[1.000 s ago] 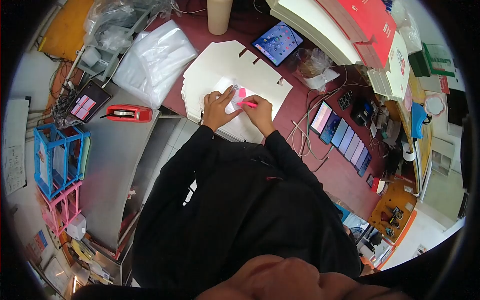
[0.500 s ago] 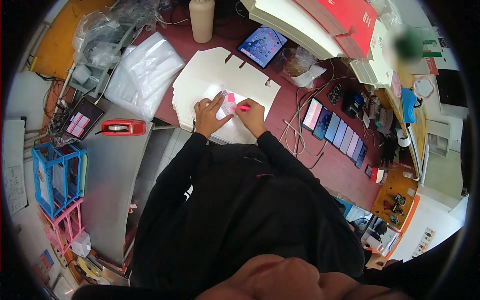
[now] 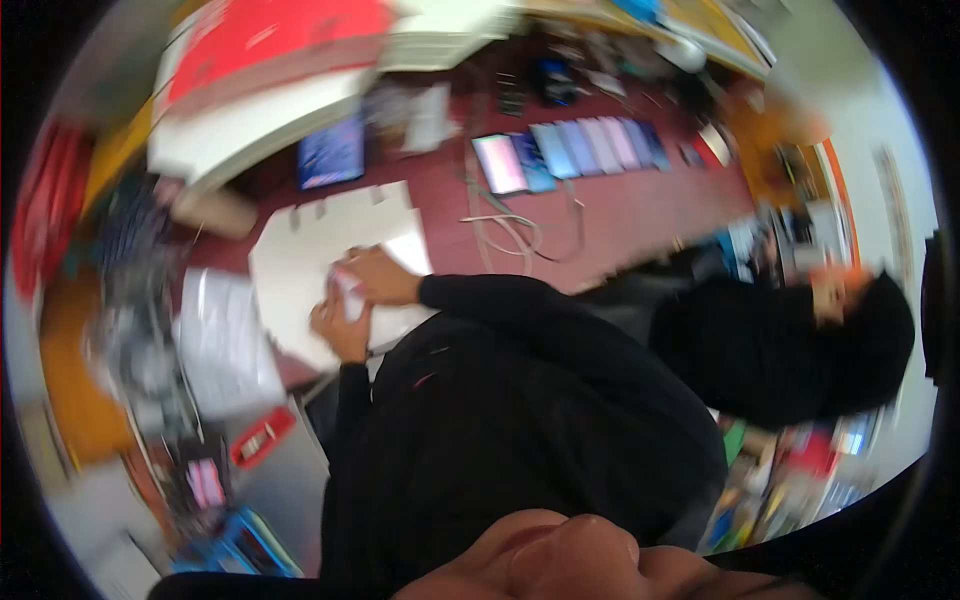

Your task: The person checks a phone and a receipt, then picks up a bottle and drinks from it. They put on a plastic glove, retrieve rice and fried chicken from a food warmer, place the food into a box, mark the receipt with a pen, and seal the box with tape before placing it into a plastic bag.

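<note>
White small packet (image 3: 346, 292) sits between left hand (image 3: 337, 328) and right hand (image 3: 378, 279).

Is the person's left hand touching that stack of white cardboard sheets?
Touching. In the blurred head view, the left hand lies on the stack of white cardboard sheets with no gap showing, close beside the right hand.

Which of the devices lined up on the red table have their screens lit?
All seem on: the row of devices shows bright screens on the red table. Motion blur hides details.
</note>
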`<move>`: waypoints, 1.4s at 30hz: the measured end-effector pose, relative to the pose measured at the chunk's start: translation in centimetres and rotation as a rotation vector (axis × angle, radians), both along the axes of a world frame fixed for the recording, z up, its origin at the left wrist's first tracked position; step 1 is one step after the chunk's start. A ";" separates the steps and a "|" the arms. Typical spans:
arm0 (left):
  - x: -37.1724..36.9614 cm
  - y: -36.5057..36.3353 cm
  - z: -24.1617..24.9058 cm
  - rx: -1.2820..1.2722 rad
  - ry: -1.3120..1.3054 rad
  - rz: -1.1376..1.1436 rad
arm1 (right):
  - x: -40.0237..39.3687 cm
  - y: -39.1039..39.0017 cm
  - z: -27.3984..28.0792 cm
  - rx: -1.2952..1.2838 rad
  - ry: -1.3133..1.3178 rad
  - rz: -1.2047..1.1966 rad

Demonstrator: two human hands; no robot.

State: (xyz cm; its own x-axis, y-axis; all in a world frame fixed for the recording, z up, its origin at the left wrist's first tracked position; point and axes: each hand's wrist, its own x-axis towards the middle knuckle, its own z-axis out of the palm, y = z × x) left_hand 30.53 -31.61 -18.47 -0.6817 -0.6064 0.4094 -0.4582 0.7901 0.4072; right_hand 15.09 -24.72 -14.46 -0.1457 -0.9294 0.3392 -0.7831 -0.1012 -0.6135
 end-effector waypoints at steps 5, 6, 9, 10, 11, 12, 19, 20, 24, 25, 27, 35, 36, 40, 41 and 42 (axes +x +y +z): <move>-0.7 0.5 0.9 -0.153 -0.047 0.005 | 0.2 -0.3 -1.4 -0.089 0.059 -0.279; -0.8 0.9 1.1 -0.142 -0.087 0.038 | -0.3 0.5 -0.8 -0.142 0.031 -0.331; -0.4 1.0 0.3 -0.143 -0.133 0.145 | -1.4 5.2 -0.3 -0.236 -0.079 -0.501; -0.2 0.8 -0.2 -0.133 -0.123 0.144 | -1.6 7.7 0.0 -0.270 -0.100 -0.647; -0.1 0.6 -0.1 -0.137 -0.141 0.128 | -2.0 10.5 -2.2 -0.205 -0.186 -0.734; -0.2 0.6 -0.1 -0.148 -0.149 0.131 | -2.0 14.2 -2.5 -0.112 -0.263 -0.860; -0.7 0.7 0.3 -0.144 -0.179 0.073 | -0.5 44.4 -24.7 -0.480 -0.459 -2.181; -0.7 0.9 0.3 -0.142 -0.192 0.087 | -0.6 46.7 -21.2 -0.652 -0.705 -2.315; -0.4 0.6 -0.7 -0.146 -0.219 0.101 | -2.5 53.5 -14.0 -0.553 -1.260 -2.326; -0.5 0.6 -0.8 -0.155 -0.217 0.092 | -3.1 55.4 -14.9 -0.385 -1.392 -2.110; -0.7 0.8 -0.6 -0.150 -0.242 0.106 | -5.5 57.3 -17.0 -0.038 -1.595 -1.923; -1.0 0.6 -0.3 -0.052 -0.438 0.144 | -15.9 51.5 -18.3 -0.178 -1.630 -1.722; -1.7 1.5 0.6 0.012 -0.400 0.119 | -16.6 51.5 -21.1 -0.162 -1.570 -1.801; -2.2 1.7 0.9 0.108 -0.454 0.162 | -16.9 51.3 -30.4 0.407 -0.944 -2.190; -1.9 1.6 0.5 0.112 -0.456 0.175 | -15.7 51.2 -28.5 0.343 -0.903 -2.095; -1.8 1.0 -0.3 0.057 -0.410 0.151 | -14.4 50.9 -29.3 0.052 -0.710 -2.170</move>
